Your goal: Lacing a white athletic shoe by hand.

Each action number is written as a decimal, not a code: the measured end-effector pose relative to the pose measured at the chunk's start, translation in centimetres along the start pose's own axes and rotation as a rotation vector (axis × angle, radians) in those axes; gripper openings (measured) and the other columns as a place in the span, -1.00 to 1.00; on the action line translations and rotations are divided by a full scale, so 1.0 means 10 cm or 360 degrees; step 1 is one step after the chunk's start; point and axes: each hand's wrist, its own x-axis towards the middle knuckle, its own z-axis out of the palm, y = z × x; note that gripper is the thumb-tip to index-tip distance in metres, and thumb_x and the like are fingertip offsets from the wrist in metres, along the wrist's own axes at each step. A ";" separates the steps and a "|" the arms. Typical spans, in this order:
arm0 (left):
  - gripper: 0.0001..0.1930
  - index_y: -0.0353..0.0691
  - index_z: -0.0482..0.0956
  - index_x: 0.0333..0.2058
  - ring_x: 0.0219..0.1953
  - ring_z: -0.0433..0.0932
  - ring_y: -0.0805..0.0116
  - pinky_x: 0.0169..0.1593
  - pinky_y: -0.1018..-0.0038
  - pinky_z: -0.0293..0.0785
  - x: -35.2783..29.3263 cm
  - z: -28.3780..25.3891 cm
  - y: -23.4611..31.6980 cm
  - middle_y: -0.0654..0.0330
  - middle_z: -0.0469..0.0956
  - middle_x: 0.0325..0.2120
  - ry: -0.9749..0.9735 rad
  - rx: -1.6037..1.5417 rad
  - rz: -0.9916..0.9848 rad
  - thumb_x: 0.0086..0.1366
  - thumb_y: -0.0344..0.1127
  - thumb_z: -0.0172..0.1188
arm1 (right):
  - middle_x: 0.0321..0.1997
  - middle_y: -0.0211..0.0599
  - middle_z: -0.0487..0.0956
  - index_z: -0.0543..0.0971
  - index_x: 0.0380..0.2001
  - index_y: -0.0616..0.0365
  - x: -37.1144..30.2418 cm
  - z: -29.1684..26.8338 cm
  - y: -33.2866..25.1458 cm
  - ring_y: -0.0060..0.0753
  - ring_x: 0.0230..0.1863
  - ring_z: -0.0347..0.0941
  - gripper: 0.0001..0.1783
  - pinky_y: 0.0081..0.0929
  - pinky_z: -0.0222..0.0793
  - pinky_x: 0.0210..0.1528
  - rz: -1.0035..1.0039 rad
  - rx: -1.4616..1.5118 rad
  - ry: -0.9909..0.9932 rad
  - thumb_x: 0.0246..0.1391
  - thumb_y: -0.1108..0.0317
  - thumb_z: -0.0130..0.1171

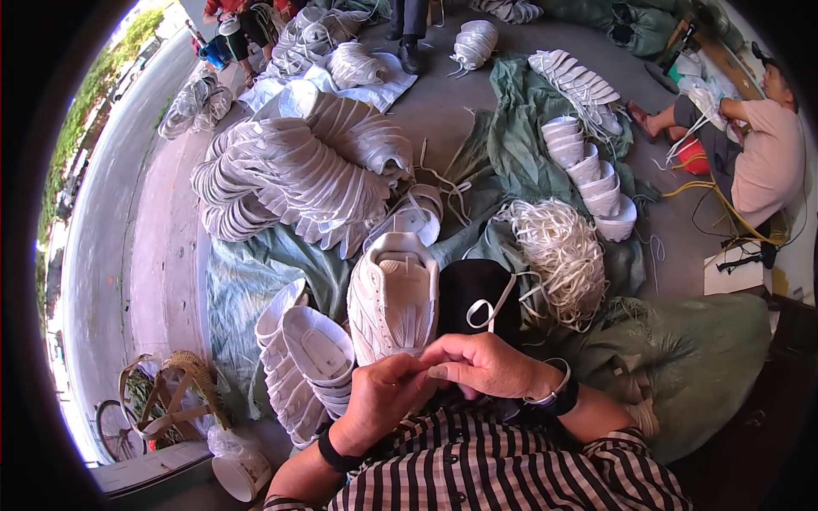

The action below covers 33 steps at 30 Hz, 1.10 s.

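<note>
A cream-white shoe upper (375, 311) stands in front of me, its eyelet rows and tongue showing, with one end next to my fingers. My left hand (385, 399) is closed, thumb and fingers pinched together at that end; what they grip is hidden. Meeting its fingertips, my right hand (487, 366) is pinched too. A white shoelace (479, 308) loops up from behind my right hand over a black rounded thing (477, 289). To its right lies a tangled heap of white laces (562, 260).
Nested white uppers (319, 347) stand left of my hands; a large heap of uppers (294, 170) lies beyond. More stacked uppers (588, 175) rest on green sheeting (511, 111). A seated person (767, 162) works at the right. A white bucket (241, 475) and woven basket (192, 383) are lower left.
</note>
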 end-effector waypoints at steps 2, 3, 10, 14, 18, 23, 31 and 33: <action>-0.88 -0.32 0.56 -0.39 -0.50 0.55 0.46 -0.42 0.56 0.45 0.00 0.01 -0.08 0.18 0.56 -0.56 -0.0025 0.0086 0.0020 0.07 -0.47 0.27 | -0.51 -0.42 0.52 0.49 -0.24 0.26 0.01 0.04 0.16 -0.62 -0.54 0.44 -0.81 -0.61 0.37 -0.42 -0.0350 -0.0114 0.0090 0.14 0.37 0.06; -0.85 -0.25 0.56 -0.37 -0.51 0.56 0.38 -0.44 0.52 0.47 -0.02 0.02 -0.12 0.19 0.54 -0.55 0.0024 0.0236 0.0158 0.05 -0.42 0.30 | -0.51 -0.42 0.52 0.49 -0.24 0.26 0.01 -0.01 0.21 -0.62 -0.54 0.44 -0.81 -0.61 0.37 -0.42 -0.0353 -0.0109 0.0096 0.14 0.37 0.06; -0.79 -0.03 0.57 -0.38 -0.54 0.52 0.36 -0.54 0.47 0.48 -0.17 -0.05 -0.33 0.32 0.42 -0.52 -0.0050 0.0776 0.0643 -0.07 -0.43 0.28 | -0.54 -0.42 0.56 0.50 -0.35 0.24 0.05 -0.09 0.20 -0.75 -0.63 0.39 -0.91 -0.74 0.29 -0.58 -0.0196 -0.0398 0.0381 0.14 0.47 0.02; -0.77 -0.07 0.55 -0.35 -0.51 0.48 0.40 -0.53 0.50 0.49 -0.14 0.07 -0.27 0.31 0.40 -0.52 -0.0145 0.0815 0.0685 -0.06 -0.47 0.21 | -0.57 -0.37 0.54 0.49 -0.35 0.23 0.36 -0.04 0.26 -0.69 -0.70 0.38 -0.93 -0.68 0.29 -0.66 -0.0441 -0.0396 0.0745 0.10 0.49 0.04; -0.82 -0.13 0.55 -0.34 -0.51 0.50 0.33 -0.47 0.50 0.50 -0.16 0.05 -0.26 0.26 0.42 -0.52 -0.0198 0.0809 0.0574 0.01 -0.47 0.22 | -0.58 -0.32 0.54 0.48 -0.36 0.25 0.45 0.02 0.26 -0.60 -0.65 0.46 -0.94 -0.63 0.34 -0.63 -0.0577 -0.0665 0.0843 0.08 0.53 0.03; -0.91 -0.30 0.48 -0.38 -0.53 0.35 0.65 -0.44 0.64 0.32 -0.08 -0.05 -0.39 0.35 0.41 -0.61 0.0409 -0.0204 0.0019 0.13 -0.52 0.21 | -0.56 -0.29 0.55 0.46 -0.36 0.24 0.29 0.16 0.33 -0.55 -0.54 0.53 -0.95 -0.59 0.42 -0.52 -0.0558 -0.0463 0.0795 0.07 0.56 0.03; -0.82 -0.24 0.40 -0.48 -0.61 0.33 0.63 -0.52 0.63 0.29 0.11 0.01 -0.46 0.32 0.41 -0.66 0.0533 0.0096 0.0047 0.06 -0.47 0.27 | -0.56 -0.17 0.52 0.44 -0.41 0.20 0.36 0.25 0.51 -0.21 -0.52 0.52 -0.92 -0.43 0.40 -0.49 -0.0842 -0.0953 0.1105 -0.02 0.52 0.12; -0.82 -0.23 0.41 -0.49 -0.63 0.35 0.58 -0.53 0.59 0.31 0.12 0.04 -0.43 0.29 0.40 -0.70 0.0599 0.0148 0.0083 0.04 -0.45 0.29 | -0.56 -0.16 0.52 0.45 -0.42 0.20 0.35 0.28 0.49 -0.16 -0.50 0.51 -0.91 -0.40 0.39 -0.48 -0.0849 -0.0998 0.1181 -0.04 0.51 0.14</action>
